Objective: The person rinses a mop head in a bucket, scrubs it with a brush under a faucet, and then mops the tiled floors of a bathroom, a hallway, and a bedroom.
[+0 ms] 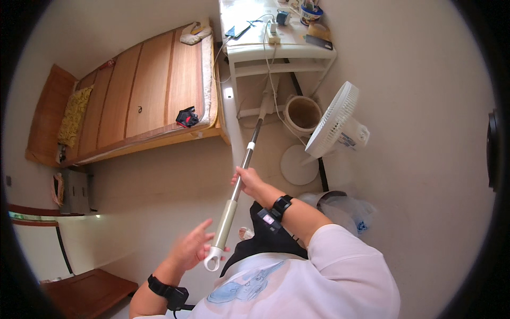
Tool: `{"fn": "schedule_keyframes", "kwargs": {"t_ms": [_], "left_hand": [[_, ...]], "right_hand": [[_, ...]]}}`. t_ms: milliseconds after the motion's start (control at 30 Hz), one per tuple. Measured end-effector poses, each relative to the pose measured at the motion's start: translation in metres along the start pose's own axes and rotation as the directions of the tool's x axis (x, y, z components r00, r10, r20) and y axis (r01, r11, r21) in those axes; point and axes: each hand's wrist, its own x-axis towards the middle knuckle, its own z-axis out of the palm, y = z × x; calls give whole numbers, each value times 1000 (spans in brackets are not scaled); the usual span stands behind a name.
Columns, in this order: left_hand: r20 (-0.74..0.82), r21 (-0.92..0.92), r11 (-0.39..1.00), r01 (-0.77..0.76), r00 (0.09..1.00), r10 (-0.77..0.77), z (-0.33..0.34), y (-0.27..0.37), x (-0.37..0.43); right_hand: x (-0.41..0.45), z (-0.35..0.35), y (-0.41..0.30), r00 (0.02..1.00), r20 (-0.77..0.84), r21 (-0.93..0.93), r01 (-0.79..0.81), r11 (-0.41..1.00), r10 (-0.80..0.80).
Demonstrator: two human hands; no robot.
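Note:
A long mop-like pole (246,156) slants from my body toward the space under the white table. Its shaft is metal, with a white collar, and its near end is a pale green grip (224,225) with a white hanging loop (214,259). My right hand (248,181) is wrapped around the metal shaft above the grip. My left hand (192,246) is blurred beside the grip, thumb and fingers spread, some fingertips passing behind it. The pale far end (269,99) lies low under the table; its exact shape is hard to make out.
The white table (279,52) carries a power strip (273,34) and a phone. A cable hangs in front. A bin (301,115) and a white fan (334,121) stand to the right, near a plastic bag (346,211). A bed with a mat (151,83) is left.

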Motion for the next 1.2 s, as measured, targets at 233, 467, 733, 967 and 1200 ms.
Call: {"fn": "schedule_keyframes", "kwargs": {"t_ms": [233,467,733,967,1200], "left_hand": [[61,128,963,237,967,-246,6,-32,17],[227,-58,954,294,934,-274,15,-10,92],[67,-1,942,336,940,-335,39,-22,160],[86,-180,892,415,910,-406,45,-25,162],[33,-114,956,269,963,-267,38,19,248]], "right_hand": [[3,3,7,979,-165,-278,72,958,-122],[63,-24,-36,944,-200,-370,174,912,-261],[91,-72,-62,949,-258,-353,81,932,-180],[27,-57,-28,968,-224,-357,30,934,-117],[119,-46,-79,952,-219,-391,115,913,-214]]}}
